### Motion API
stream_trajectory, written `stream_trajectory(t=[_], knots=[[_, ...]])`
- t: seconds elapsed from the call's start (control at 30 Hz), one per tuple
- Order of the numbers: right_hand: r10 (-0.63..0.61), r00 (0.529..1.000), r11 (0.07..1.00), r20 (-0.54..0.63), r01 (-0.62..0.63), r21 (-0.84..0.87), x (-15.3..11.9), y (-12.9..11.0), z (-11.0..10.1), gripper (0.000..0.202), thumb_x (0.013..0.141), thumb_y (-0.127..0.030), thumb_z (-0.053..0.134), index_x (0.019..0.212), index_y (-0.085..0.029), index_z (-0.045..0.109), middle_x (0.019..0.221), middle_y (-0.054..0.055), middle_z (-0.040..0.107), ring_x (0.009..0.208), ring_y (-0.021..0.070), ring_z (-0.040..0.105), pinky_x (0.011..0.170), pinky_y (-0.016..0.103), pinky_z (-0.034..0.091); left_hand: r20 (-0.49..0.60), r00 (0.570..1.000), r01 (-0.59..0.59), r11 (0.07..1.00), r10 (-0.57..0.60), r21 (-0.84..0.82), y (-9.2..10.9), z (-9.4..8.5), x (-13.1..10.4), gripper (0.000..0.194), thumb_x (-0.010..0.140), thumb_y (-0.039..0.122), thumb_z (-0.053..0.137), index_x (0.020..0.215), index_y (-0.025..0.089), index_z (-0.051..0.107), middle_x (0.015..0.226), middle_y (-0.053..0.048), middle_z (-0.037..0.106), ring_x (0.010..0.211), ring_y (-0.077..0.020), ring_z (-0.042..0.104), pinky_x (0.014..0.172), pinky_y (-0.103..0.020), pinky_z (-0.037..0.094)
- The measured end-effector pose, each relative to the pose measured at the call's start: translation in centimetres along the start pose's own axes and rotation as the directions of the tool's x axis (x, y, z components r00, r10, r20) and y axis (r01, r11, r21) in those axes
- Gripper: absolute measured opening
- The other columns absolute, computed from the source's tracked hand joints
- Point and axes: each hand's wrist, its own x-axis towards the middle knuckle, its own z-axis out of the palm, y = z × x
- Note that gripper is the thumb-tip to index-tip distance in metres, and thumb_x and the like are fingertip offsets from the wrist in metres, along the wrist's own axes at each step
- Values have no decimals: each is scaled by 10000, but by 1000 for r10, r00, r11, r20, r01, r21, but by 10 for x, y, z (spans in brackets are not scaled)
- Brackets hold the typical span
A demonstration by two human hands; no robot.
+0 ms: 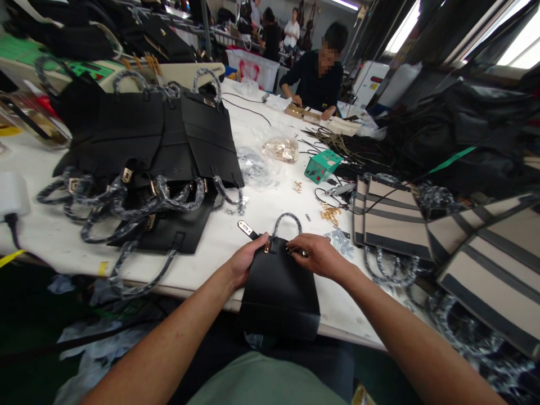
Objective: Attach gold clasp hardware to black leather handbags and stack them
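Note:
A black handbag panel (280, 287) with a plastic-wrapped handle (288, 218) lies over the table's front edge. My left hand (247, 260) grips its left side, thumb near a gold fitting (267, 246) beside the handle base. A strap with a gold metal plate (246, 228) sticks out above that hand. My right hand (314, 254) is closed at the panel's upper right, fingers pinched around a small gold-coloured metal piece (297, 251), partly covered by the fingers.
Stacked black handbags (139, 129) cover the left of the white table (261, 208). Gold fittings (330, 214), grey metal plates (341, 242) and a green power box (323, 166) lie to the right. Beige-and-black panels (390, 219) are farther right. Across the table sits a co-worker (318, 76).

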Motion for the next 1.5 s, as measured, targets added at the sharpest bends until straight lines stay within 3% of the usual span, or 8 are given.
stream_trajectory(t=[0.3,0.6,1.07,1.5], knots=[[48,999,990,-19,-50,-131,-9,-9,10,189,889,-158,574,1047,-219,656,945,58,666,882,189,620,750,281,445,-34,999,-21,999,22,41,0,1,-1,397,879,453,594,990,89,708,890,-163,758,835,-290,730,805,-375,563],[145,984,984,-100,-133,116,-16,-9,16,187,876,-207,636,1057,-234,676,974,27,702,917,178,647,822,292,473,-101,993,-43,992,55,118,-7,3,-5,419,859,490,605,951,95,709,805,-155,754,746,-286,733,723,-372,577],[255,957,966,-141,-258,-1,-9,-19,16,86,823,-257,683,900,-238,650,876,-3,675,818,168,628,685,279,391,-147,971,-152,962,188,226,-11,5,-4,404,841,474,651,980,97,703,764,-132,747,668,-256,720,670,-346,572],[310,950,949,-17,-309,55,1,-16,15,152,736,-260,774,843,-251,666,819,-33,674,777,153,618,642,250,375,-91,953,-244,911,288,331,-14,-3,-3,367,806,467,703,912,116,691,842,-112,739,692,-213,702,701,-310,551]])
